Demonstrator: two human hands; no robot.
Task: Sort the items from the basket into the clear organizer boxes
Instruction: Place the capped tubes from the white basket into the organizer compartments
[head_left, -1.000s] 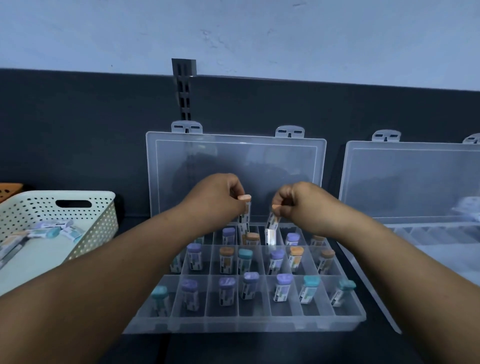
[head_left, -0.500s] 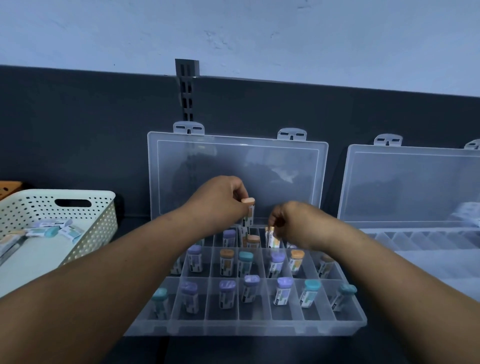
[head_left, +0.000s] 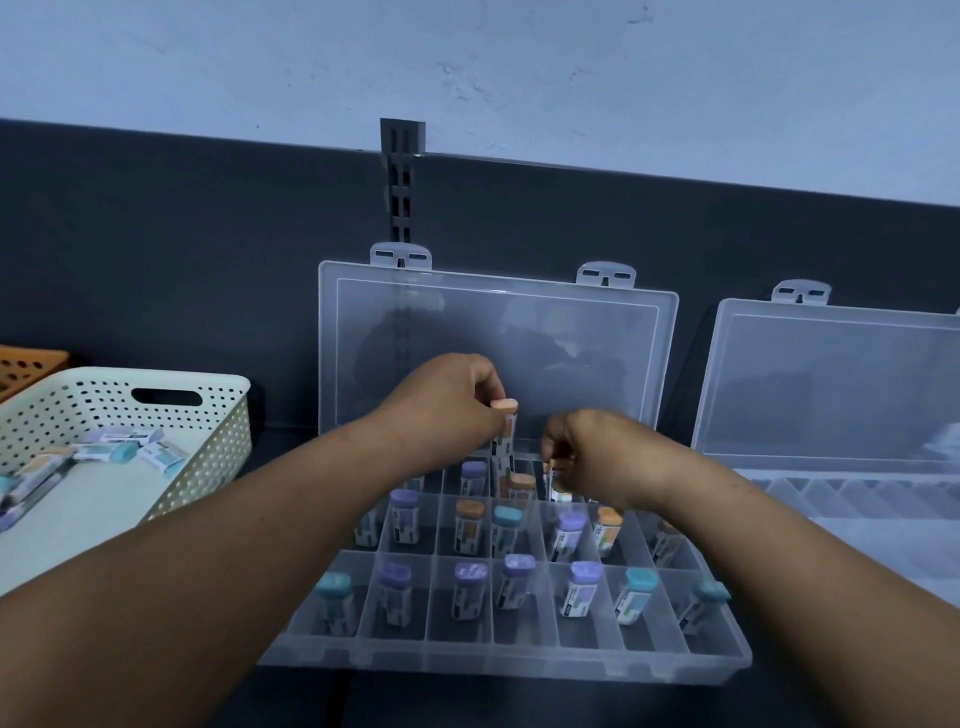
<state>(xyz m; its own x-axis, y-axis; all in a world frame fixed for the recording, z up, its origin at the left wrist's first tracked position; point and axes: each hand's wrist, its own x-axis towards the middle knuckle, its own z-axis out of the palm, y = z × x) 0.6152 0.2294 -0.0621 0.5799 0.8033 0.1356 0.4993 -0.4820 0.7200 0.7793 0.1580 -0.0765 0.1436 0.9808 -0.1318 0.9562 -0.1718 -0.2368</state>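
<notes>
A clear organizer box (head_left: 498, 660) lies open in front of me, and several capped tubes stand upright in its compartments. My left hand (head_left: 447, 405) pinches an orange-capped tube (head_left: 505, 428) upright above the back row. My right hand (head_left: 587, 452) holds another tube (head_left: 558, 480) low in a back-row compartment; my fingers hide its cap. At the left, the white perforated basket (head_left: 218, 410) holds several more tubes lying flat.
A second clear organizer box (head_left: 841, 499) stands open at the right, its lid leaning against the dark back panel. An orange perforated basket (head_left: 26, 364) shows behind the white one. A slotted metal rail (head_left: 401, 182) runs up the panel.
My right hand has moved down and lowered its tube into the back row of the box. My left hand has stayed nearly still with the orange-capped tube.
</notes>
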